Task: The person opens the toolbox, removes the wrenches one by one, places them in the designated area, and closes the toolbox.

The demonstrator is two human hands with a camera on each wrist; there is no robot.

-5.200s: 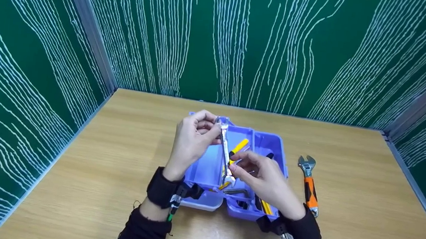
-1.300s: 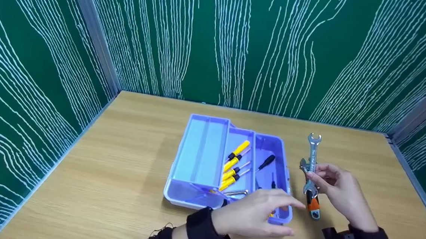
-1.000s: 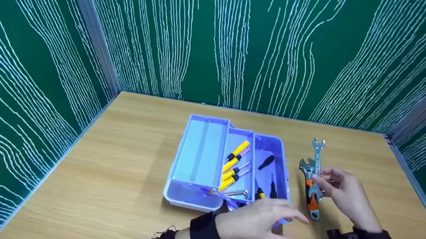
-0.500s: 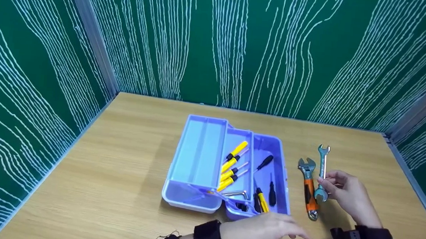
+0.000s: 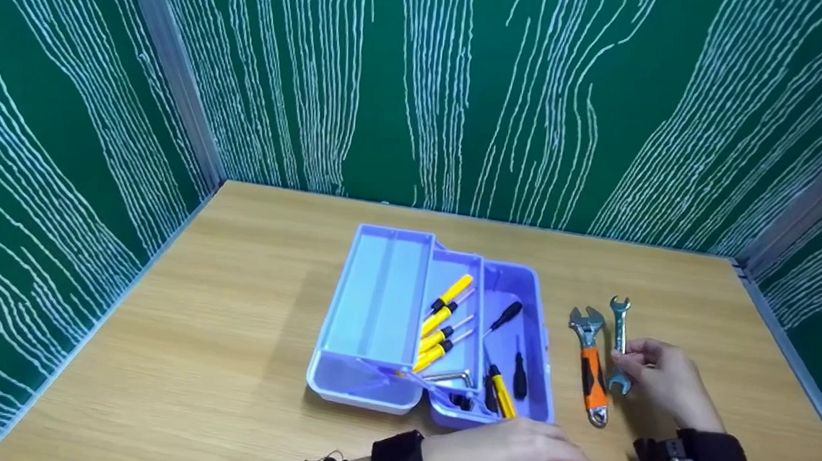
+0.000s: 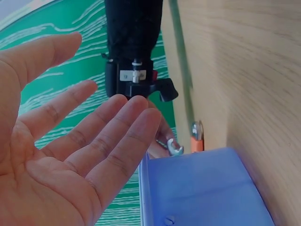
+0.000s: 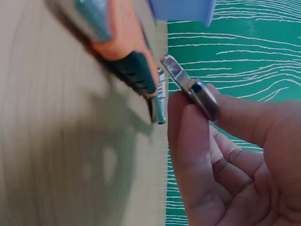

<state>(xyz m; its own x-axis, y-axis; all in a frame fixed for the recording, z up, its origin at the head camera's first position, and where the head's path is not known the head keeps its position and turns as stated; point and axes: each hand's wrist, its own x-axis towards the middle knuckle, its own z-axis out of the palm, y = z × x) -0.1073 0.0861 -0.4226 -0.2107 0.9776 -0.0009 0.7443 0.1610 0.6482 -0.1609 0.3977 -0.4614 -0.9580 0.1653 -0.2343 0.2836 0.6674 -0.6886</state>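
Observation:
Between thumb and fingers, my right hand (image 5: 670, 377) pinches a silver open-end wrench (image 5: 620, 325) by its middle. In the right wrist view the wrench (image 7: 203, 100) appears slightly raised off the table. Just left of it lies an adjustable wrench (image 5: 593, 381) with an orange and black handle. My left hand (image 5: 504, 455) hovers by the near edge of the purple toolbox (image 5: 378, 293), holding nothing. Its fingers are spread and nearly straight in the left wrist view, palm (image 6: 51, 188) showing.
Several yellow-handled screwdrivers (image 5: 436, 336) and a hex key (image 5: 450, 376) lie in the toolbox's middle tray. Black-handled screwdrivers (image 5: 520, 375) lie in the right compartment. Green panels (image 5: 376, 112) with white lines wall the wooden table (image 5: 232, 305) on the back and sides.
Earlier both hands held the wrench over the toolbox. My right hand has since carried it right, past the adjustable wrench, and lowered it. The left hand has let go and moved toward the near edge.

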